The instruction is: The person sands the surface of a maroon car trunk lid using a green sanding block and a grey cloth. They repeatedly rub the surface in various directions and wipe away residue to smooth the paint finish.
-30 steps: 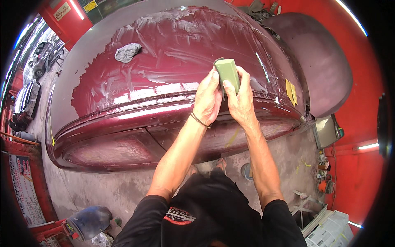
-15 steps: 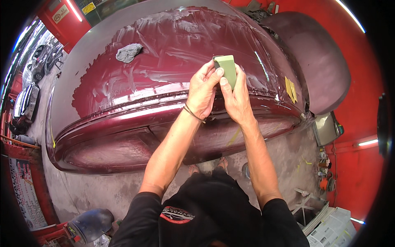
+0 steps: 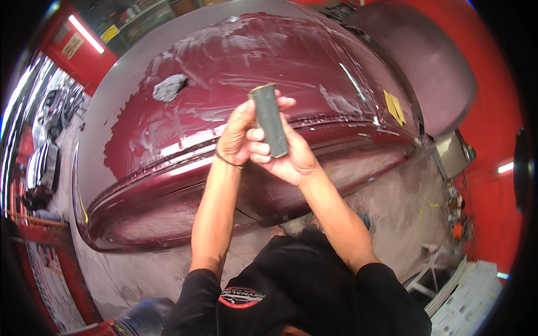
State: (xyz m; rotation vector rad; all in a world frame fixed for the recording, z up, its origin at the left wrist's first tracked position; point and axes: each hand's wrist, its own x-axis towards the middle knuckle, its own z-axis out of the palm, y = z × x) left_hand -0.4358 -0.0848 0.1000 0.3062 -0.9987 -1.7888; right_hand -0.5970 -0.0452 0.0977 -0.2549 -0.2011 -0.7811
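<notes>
A sanding block [image 3: 270, 124], its dark grey sandpaper face turned up toward me, is held above the wet maroon car panel [image 3: 218, 67]. My left hand [image 3: 238, 131] grips its left edge, with the thumb near the upper end. My right hand [image 3: 294, 154] cradles it from below and the right, fingertips curling round its lower left side. A crumpled grey cloth [image 3: 170, 88] lies on the panel to the left of my hands. Dull grey patches border the glossy maroon area.
Yellow masking tape [image 3: 394, 107] sticks to the panel's right side. Another dull maroon body part [image 3: 420, 61] stands behind at the right, near a red wall [image 3: 496, 112]. A metal frame [image 3: 431, 271] and a light-coloured box [image 3: 471, 297] are at the lower right.
The block has been turned from its green face to its dark sandpaper face. Both hands have come lower and to the left, and my right hand has moved under the block.
</notes>
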